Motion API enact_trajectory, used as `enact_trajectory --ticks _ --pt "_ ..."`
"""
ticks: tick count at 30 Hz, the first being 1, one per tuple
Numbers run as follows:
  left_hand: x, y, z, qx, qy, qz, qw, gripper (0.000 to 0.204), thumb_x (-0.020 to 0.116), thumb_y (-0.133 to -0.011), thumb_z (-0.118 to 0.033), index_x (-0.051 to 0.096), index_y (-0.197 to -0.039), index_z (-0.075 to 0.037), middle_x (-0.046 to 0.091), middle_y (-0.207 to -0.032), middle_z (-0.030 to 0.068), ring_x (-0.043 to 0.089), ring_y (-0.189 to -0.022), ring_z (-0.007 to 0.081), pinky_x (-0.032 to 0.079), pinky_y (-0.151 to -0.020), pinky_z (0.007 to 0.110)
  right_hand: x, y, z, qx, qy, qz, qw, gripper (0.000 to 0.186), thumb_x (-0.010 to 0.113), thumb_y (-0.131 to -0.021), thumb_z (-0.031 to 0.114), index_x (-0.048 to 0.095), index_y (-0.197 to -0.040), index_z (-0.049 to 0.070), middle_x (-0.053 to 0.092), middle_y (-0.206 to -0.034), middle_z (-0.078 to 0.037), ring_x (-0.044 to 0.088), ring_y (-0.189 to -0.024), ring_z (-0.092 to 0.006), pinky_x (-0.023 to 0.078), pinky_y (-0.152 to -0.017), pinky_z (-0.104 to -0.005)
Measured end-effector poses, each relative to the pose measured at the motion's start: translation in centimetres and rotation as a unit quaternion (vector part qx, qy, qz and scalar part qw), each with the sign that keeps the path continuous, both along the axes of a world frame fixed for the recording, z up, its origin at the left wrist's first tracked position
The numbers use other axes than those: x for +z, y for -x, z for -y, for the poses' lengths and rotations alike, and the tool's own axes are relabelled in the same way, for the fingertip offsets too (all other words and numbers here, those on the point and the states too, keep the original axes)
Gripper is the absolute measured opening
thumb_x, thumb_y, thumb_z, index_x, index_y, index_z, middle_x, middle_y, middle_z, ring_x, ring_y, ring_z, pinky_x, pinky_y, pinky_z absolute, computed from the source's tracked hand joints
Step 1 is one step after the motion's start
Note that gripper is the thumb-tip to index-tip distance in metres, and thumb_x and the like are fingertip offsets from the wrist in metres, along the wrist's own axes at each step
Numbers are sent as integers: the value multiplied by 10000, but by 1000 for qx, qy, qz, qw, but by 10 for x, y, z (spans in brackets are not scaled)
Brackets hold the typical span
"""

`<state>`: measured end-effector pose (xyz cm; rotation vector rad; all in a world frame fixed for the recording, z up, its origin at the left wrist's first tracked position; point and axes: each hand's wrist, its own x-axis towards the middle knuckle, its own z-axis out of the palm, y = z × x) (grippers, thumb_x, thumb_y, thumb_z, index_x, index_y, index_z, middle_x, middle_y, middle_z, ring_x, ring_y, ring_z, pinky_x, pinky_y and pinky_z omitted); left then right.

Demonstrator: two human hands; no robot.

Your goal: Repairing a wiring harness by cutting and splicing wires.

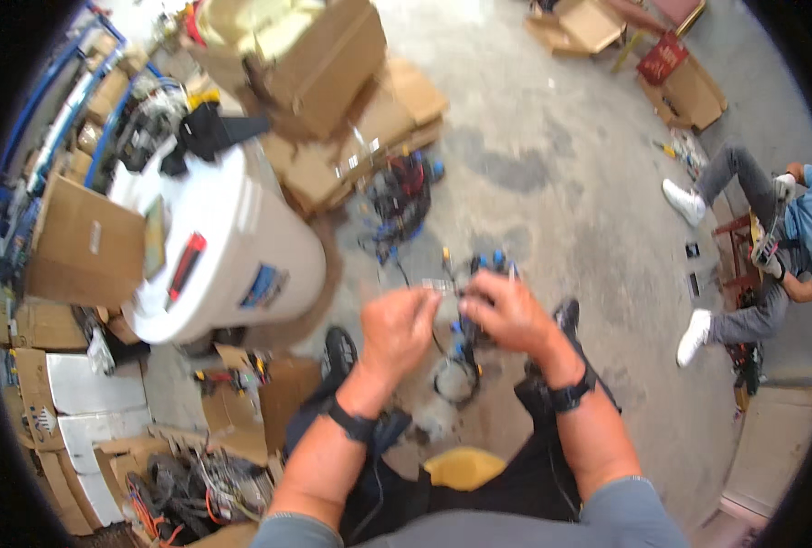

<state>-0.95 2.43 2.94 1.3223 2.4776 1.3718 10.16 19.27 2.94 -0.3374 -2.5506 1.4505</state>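
Head cam: left hand (397,331) pinches a small pale piece (439,286); can't tell what the right hand (508,312) fingers hold. Sloppy pinch might drop it into blue-and-black gear (463,349).

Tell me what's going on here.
The person's left hand pinches a small, pale piece; the right hand is at its other end, its exact grip blurred. A dark tangle lies on the floor ahead. A red tool rests on the white bin at left. Far right, a co-worker sits.

Grey-blue short sleeves (634,513), black wristbands (573,393)
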Motion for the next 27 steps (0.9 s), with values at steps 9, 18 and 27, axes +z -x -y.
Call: enact_trajectory --ticks 9,18,27 --pt "8 -8 0 0 52 -43 998 110 683 -826 -142 698 -821 -32 640 -696 168 636 -619 319 485 -558 373 5 -3 4 -45 -49 -35 997 307 707 -795 180 566 -999 0 638 -913 -169 644 -836 -342 509 -716 -401" --pt "1 -3 -3 -13 57 -79 995 100 691 -819 -132 695 -822 -32 650 -701 158 647 -626 315 491 -551 371 11 2 8 -57 0 -98 994 286 649 -832 108 569 -1082 -4 632 -954 -186 637 -838 -359 511 -721 -404" --pt "-6 -3 -5 -23 69 -78 994 88 685 -822 -118 690 -824 -30 631 -695 175 629 -609 331 478 -542 374 1 3 11 -53 -10 -105 993 272 608 -840 62 559 -1104 17 633 -930 -194 628 -848 -386 510 -719 -418"
